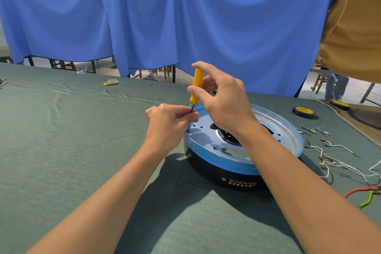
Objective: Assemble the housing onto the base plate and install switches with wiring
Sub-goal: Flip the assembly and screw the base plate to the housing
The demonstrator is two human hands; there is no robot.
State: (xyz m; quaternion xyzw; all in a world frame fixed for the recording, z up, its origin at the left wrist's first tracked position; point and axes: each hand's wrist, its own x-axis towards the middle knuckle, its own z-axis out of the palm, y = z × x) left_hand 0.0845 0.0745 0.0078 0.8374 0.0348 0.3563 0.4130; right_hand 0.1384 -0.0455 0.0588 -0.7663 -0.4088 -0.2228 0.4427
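We see a round black housing [237,173] lying on the worktop [72,130], right of centre, with red and white lettering on its near wall. On top sits a shiny silver base plate [274,128] with a blue film around its rim, small holes across its face, and a dark cut-out in the middle.

Our right hand [222,105] closes its thumb and fingers around the yellow handle of a screwdriver [195,86], which stands nearly upright over the left edge of the plate. Our left hand [169,123] pinches the thin metal shaft low down, with its fingers curled in; the tip meets the plate at a hole, where we cannot make out a screw clearly.

The worktop wears a grey-green cloth with a few creases. To the right of the housing lie white wires [334,163] with brass terminals, a red wire [358,190], a green wire [368,202], some small metal parts [311,130], and a black roll of tape [305,112] with a yellow core. Behind the worktop hangs a blue curtain [185,16], with chair legs showing below it.
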